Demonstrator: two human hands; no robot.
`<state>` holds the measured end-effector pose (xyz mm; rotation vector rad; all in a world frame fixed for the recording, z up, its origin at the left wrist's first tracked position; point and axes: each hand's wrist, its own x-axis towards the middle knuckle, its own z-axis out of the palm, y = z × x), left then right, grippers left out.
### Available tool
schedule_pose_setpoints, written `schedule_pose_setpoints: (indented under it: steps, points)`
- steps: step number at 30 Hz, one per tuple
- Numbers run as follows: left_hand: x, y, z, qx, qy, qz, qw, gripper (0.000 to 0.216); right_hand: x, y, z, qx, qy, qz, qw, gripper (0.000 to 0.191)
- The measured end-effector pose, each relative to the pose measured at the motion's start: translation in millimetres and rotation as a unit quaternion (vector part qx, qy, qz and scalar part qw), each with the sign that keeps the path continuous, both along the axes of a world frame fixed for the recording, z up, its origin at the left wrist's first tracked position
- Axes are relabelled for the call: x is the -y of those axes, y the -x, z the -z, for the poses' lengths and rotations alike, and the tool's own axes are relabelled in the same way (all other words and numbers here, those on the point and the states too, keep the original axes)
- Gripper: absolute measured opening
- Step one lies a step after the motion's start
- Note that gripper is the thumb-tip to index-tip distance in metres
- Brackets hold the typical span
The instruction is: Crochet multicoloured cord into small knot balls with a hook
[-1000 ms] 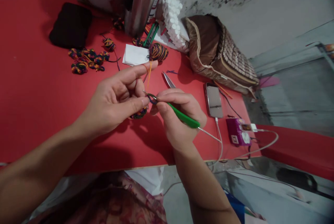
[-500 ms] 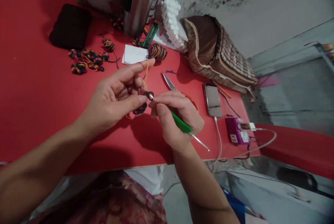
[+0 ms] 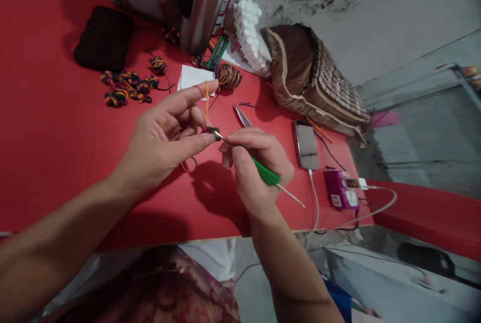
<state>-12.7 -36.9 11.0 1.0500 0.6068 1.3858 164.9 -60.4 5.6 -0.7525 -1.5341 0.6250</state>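
Observation:
Between thumb and fingers, my left hand [image 3: 161, 137] pinches a small dark crochet piece [image 3: 213, 132], mostly hidden by the thumb. Orange yarn [image 3: 207, 100] runs from the piece up over my raised left index finger, and a loose loop hangs below the hand. My right hand [image 3: 259, 162] is closed around the green handle of a crochet hook [image 3: 267, 171]. The hook's metal tip meets the crochet piece, while its other metal end sticks out behind the palm. A multicoloured yarn ball [image 3: 228, 77] lies just beyond my left fingertips.
Scissors [image 3: 242, 116] lie partly under my right hand on the red table [image 3: 56, 162]. Crocheted bits [image 3: 128, 87], a smaller yarn ball [image 3: 158, 65] and a dark pouch [image 3: 103, 37] sit left. Rightward are a phone [image 3: 305, 145], a purple box [image 3: 341, 190] and a brown bag [image 3: 315, 72].
The crochet piece has turned, and its hanging lower part no longer shows below my left thumb. My right hand and the hook have shifted slightly, with the handle tilting a little flatter.

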Motion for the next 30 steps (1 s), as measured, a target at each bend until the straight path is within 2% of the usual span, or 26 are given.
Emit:
schedule_pose_setpoints:
  steps: [3,7,11,19,25,30]
  points:
    - [0.9,0.4,-3.3,-0.007,0.01,-0.001,1.0,0.058,-1.5,-5.1,-1.5,0.042,-0.041,0.034,0.998,0.017]
    - [1.9,1.8,-6.6,-0.028,0.027,0.022,0.999,0.062,-3.4,-5.7,-2.2,0.077,-0.081,0.036,0.993,0.018]
    - [3.0,1.8,-9.6,-0.032,0.027,0.008,0.999,0.06,-3.3,-3.5,-3.0,0.092,-0.107,0.042,0.989,0.019]
    - [1.5,-0.2,-5.3,-0.008,0.02,0.035,0.999,0.058,-1.5,-3.5,-6.6,0.122,-0.091,0.06,0.987,0.022]
    - [0.0,-0.2,0.6,-0.012,-0.015,0.028,0.999,0.063,-1.4,-7.1,-7.2,0.132,-0.06,0.052,0.988,0.026]
    - [-0.2,0.7,-0.5,-0.034,-0.001,0.008,0.999,0.056,0.2,-5.0,-6.5,0.133,-0.06,0.075,0.986,0.03]
